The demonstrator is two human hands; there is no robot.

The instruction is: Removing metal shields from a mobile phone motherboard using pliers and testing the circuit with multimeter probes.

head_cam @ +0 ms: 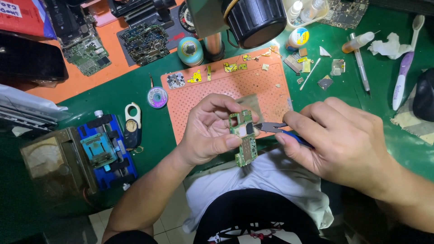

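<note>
- Left hand [208,131] pinches a green circuit board [243,138] upright: thumb on its left edge, fingers curled over the top edge. Board sits frame centre, above the lap, at the near edge of the orange perforated mat [235,95].
- Right hand [337,138] closed around small pliers [273,128] with blue handles; tips point toward 9 o'clock and meet the board's right edge. Can't tell how far the tips are apart.
- 9 o'clock of the left hand: blue board clamp fixture [106,151] beside a brass-coloured box, both on the green bench mat [384,135].
- 11 o'clock of the board: purple solder-wick spool [157,97] and a white-and-black tag [132,122].
- 12 o'clock: small gold and silver metal shields [195,77] scattered along the orange mat's far edge; black microscope knob [255,20] overhangs them.
- 1–2 o'clock of the right hand: more loose shields, a thin tool, dropper bottle [358,42], crumpled tissue, purple-white toothbrush [403,77].
- Far left, orange surface: stacked bare boards [144,43], dense and chip-covered.
</note>
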